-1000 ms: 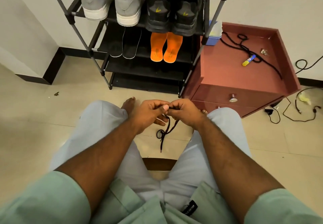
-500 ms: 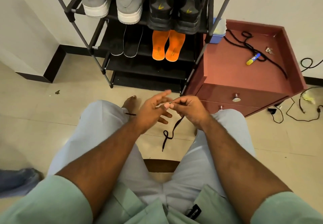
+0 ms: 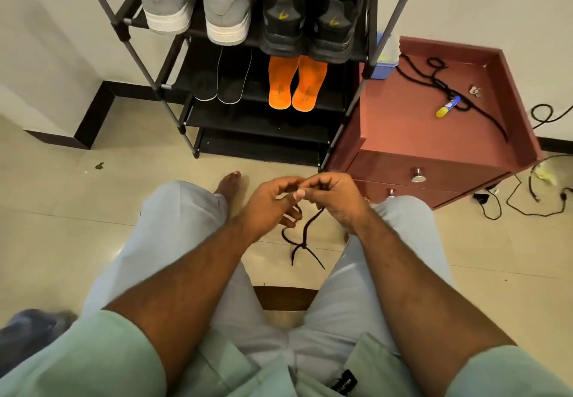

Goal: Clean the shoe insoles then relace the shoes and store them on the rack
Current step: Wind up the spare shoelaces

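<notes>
A black shoelace (image 3: 305, 235) hangs knotted between my knees, its two ends dangling below the knot. My left hand (image 3: 273, 204) and my right hand (image 3: 335, 198) meet above it, each pinching the lace near the top. On the black rack (image 3: 356, 52) ahead, a grey pair of shoes (image 3: 198, 3) and a black pair of shoes (image 3: 307, 21) stand on the top shelf, heels toward me. Below them lie two dark insoles (image 3: 223, 77) and two orange insoles (image 3: 297, 85). A second black lace (image 3: 446, 86) sprawls on the red cabinet.
The red cabinet (image 3: 412, 136) stands right of the rack, holding a blue box (image 3: 384, 62) and a yellow-blue tube (image 3: 448, 107). Cables (image 3: 527, 198) lie on the floor to the far right. A wooden seat edge (image 3: 285, 297) shows between my legs. A bluish shape (image 3: 28, 331) sits lower left.
My left fingers, spread half a second ago, have curled back onto the lace beside my right hand. The lace hangs lower, now with a knot and two loose ends. The view shifted slightly.
</notes>
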{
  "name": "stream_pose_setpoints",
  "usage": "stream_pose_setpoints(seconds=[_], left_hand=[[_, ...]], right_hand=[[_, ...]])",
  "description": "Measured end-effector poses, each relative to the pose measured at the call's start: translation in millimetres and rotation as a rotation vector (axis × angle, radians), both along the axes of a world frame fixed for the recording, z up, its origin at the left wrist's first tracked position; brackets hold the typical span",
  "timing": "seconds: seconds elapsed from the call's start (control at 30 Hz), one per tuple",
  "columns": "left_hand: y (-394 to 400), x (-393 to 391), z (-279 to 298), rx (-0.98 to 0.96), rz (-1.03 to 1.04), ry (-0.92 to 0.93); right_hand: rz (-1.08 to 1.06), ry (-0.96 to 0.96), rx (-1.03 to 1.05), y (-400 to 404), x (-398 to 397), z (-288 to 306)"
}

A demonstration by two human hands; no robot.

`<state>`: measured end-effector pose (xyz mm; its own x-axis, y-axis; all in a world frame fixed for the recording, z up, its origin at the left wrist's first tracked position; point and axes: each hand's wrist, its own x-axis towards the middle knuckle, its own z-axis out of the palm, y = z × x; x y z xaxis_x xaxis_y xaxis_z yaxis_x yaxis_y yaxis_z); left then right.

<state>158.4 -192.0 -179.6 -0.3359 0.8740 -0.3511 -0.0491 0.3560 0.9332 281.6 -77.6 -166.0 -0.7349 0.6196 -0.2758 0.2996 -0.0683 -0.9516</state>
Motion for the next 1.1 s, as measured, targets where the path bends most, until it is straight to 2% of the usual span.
stream_pose_setpoints(seconds=[0.17,0.5,0.77,1.1], left_hand=[[0.1,-18.8,-6.7,-0.05,0.11,0.132],[-0.3,-21.6,-7.9,-0.08,0.051,0.216],[2.2,-14.0,2.5,-0.036,0.081,0.185],[15.4,-0.8,22.0,-0.005,0.091,0.037]], right_hand=[[-0.09,-0.01,-0.03,8.8,8.2,0.0],[-0.13,0.057,0.008,-0.6,-3.6,12.8],[-0.094,0.128,0.138,-1.8,-18.7,33.4],[-0.067,0.197,0.17,-12.1,-37.4,60.8]])
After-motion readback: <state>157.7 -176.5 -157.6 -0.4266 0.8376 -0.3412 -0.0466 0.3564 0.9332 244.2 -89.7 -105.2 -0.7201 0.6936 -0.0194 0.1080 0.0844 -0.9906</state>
